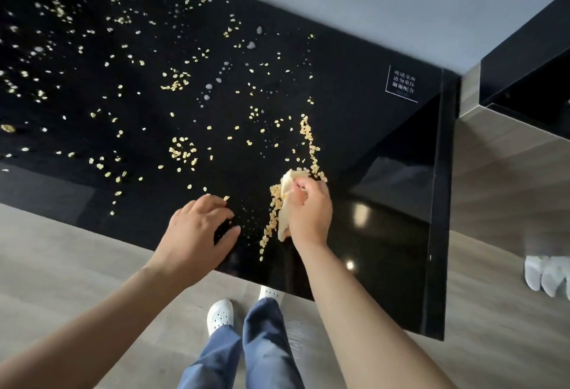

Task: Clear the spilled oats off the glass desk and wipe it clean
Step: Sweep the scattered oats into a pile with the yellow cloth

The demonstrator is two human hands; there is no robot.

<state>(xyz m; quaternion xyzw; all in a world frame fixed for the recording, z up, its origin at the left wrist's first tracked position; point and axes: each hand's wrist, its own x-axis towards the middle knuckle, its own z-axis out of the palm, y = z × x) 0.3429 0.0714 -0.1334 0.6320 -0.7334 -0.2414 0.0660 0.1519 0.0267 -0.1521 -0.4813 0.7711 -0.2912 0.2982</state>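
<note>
Gripping cloth [284, 191] in curled right hand [310, 212] fingers [300, 186], press flat on worktop [385, 219], rake oats [273, 216] just left of cloth toward relaxed, empty left hand [197, 228] further left of cloth.

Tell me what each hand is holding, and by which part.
The right hand grips a pale cloth, bunched under its curled fingers, with the cloth's left edge showing. The left hand holds nothing; its spread fingers touch the glass desk.

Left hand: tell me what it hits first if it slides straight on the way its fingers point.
Most likely the lone oat flake lying just ahead of the left hand on the glass desk. Whether a finger already touches it is unclear.
</note>
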